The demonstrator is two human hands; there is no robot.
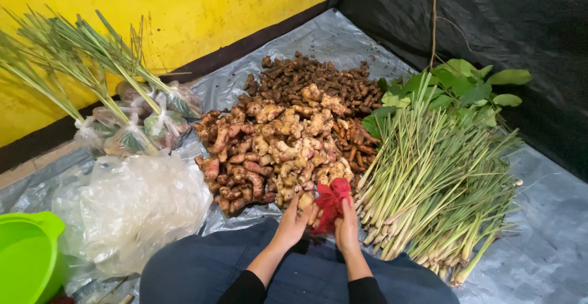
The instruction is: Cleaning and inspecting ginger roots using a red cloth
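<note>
My left hand (292,224) and my right hand (346,227) are close together over my lap, at the near edge of a heap of ginger roots (275,151). Between them is a bunch of red bands (331,201), and both hands grip it, the left also touching a pale piece of ginger (305,201). Behind the ginger lies a pile of small dark brown roots (312,80). A thick spread of lemongrass stalks (435,187) lies just right of my right hand.
Green leafy branches (456,89) lie behind the lemongrass. Left of me are crumpled clear plastic bags (131,209), filled bags with lemongrass sticking out (131,129) and a green plastic basin (27,255). A grey plastic sheet (551,230) covers the floor; a yellow wall (184,10) stands behind.
</note>
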